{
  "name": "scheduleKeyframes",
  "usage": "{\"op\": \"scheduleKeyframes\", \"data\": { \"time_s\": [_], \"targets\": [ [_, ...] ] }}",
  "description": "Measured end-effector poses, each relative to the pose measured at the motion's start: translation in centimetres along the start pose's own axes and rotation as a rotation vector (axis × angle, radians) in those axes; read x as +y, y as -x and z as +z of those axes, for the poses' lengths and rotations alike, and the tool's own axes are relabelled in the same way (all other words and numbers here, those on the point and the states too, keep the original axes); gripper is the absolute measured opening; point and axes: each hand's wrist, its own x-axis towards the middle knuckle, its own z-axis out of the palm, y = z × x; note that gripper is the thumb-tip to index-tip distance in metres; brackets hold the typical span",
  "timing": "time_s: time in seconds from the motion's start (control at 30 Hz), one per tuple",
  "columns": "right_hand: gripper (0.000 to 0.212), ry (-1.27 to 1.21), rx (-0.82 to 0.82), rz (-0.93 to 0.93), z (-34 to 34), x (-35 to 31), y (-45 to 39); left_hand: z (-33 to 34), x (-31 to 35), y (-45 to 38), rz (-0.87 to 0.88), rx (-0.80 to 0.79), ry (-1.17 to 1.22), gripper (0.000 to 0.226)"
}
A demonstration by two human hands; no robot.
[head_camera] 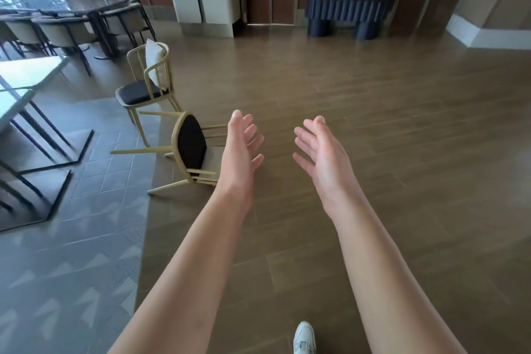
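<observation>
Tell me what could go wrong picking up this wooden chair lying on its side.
The tipped light wooden chair with the black seat lies close to the upright matching chair; swinging it up could knock that one or its white cushion. Its legs point toward the dark metal table base and might catch there. Your left hand and right hand are open and hold nothing, so a one-sided grab on the thin rails may twist it.

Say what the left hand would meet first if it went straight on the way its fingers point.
Likely the toppled chair, whose back rails run behind the left hand; depth is unclear, so it might pass over it to bare floor.
</observation>
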Motion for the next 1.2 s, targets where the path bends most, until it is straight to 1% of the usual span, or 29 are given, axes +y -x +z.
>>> {"op": "scheduleKeyframes", "data": {
  "time_s": [0.13,0.27,0.43,0.63,0.73,0.9,1.03,1.2],
  "targets": [
    [0.057,0.007,-0.054,-0.002,-0.9,-2.0,-8.6,3.8,1.4,-7.6,0.019,0.056,0.009,0.053],
    [0.056,0.016,-0.083,0.017,-0.8,-2.4,-16.0,5.8,1.4,-13.7,0.034,0.103,0.016,0.053],
    [0.057,0.022,-0.144,0.084,0.7,-0.8,-24.2,6.3,0.2,-21.6,-0.002,0.147,0.020,0.056],
    [0.057,0.064,-0.148,0.115,3.0,1.1,-34.8,6.1,-0.9,-32.4,-0.040,0.199,0.047,0.054],
    [0.056,0.106,-0.155,0.092,5.1,0.6,-41.1,5.9,0.2,-39.4,-0.040,0.200,0.081,0.054],
    [0.054,0.117,-0.108,0.053,7.2,-1.3,-50.4,7.4,2.8,-50.0,-0.019,0.151,0.097,0.055],
    [0.053,0.077,-0.094,0.060,7.9,-2.1,-56.6,8.7,4.2,-56.3,0.003,0.137,0.083,0.054],
    [0.052,0.026,-0.123,0.097,8.3,-2.0,-64.8,10.2,4.4,-63.3,0.012,0.182,0.089,0.051]
  ]
}}
